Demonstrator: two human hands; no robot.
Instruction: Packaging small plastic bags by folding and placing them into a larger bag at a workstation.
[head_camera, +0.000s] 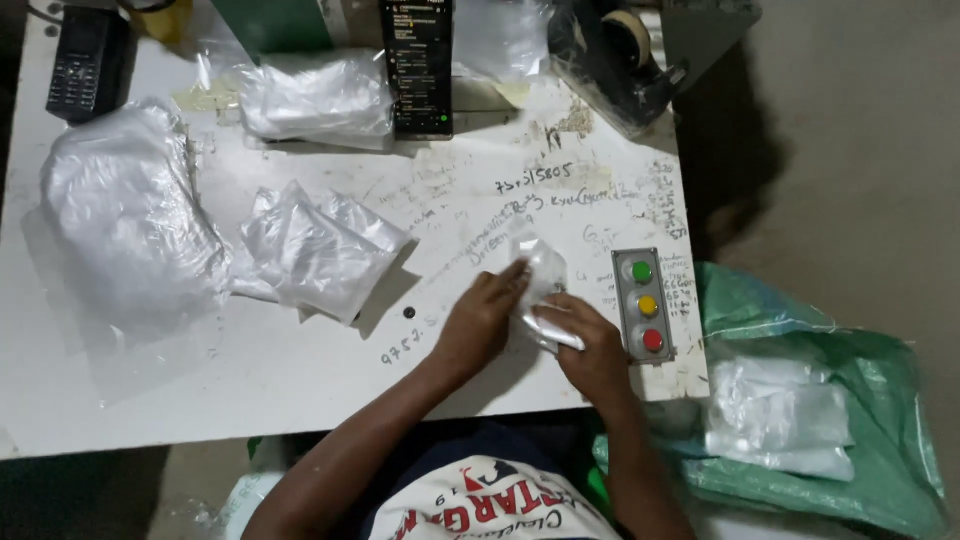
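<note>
clear plastic pouch (543, 275) pinched by left hand (480, 320) and right hand (590, 345), contents unreadable; button box (643, 303) just beside; crumpled bags (315, 250) well apart.

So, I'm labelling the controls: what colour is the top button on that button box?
Green, on the button box, seen in the head view.

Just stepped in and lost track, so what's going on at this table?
A person at a white table has both hands on a small clear plastic bag. The left hand presses its left side, and the right hand grips its lower end. A box with green, yellow and red buttons sits just right of the hands. More clear bags lie in piles to the left, and a green sack of packed ones sits at the right.
</note>
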